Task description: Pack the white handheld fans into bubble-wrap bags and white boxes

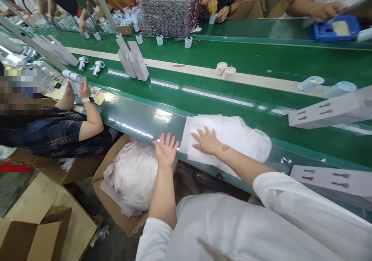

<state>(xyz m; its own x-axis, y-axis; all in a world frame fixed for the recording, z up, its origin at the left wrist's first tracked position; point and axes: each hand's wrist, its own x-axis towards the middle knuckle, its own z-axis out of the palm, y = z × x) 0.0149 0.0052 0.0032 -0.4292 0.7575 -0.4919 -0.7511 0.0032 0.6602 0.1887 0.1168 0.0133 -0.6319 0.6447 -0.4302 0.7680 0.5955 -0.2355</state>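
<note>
My right hand (pixel 207 141) lies flat, fingers spread, on the left part of a stack of clear plastic bags (pixel 232 139) at the near edge of the green conveyor (pixel 203 86). My left hand (pixel 165 150) is open with fingers apart, hovering at the conveyor's near edge just left of the stack, holding nothing. Below it, on the floor, an open cardboard box (pixel 116 208) holds a bundle of white plastic (pixel 132 175).
White cartons lie at the right (pixel 328 111) (pixel 331 181), two stand upright (pixel 133 61) mid-belt. Small cylinders (pixel 225 70) and white devices (pixel 98 68) ride the belt. A seated co-worker (pixel 58 131) at left holds a device; other people work across the belt. Cardboard boxes (pixel 35 222) sit at lower left.
</note>
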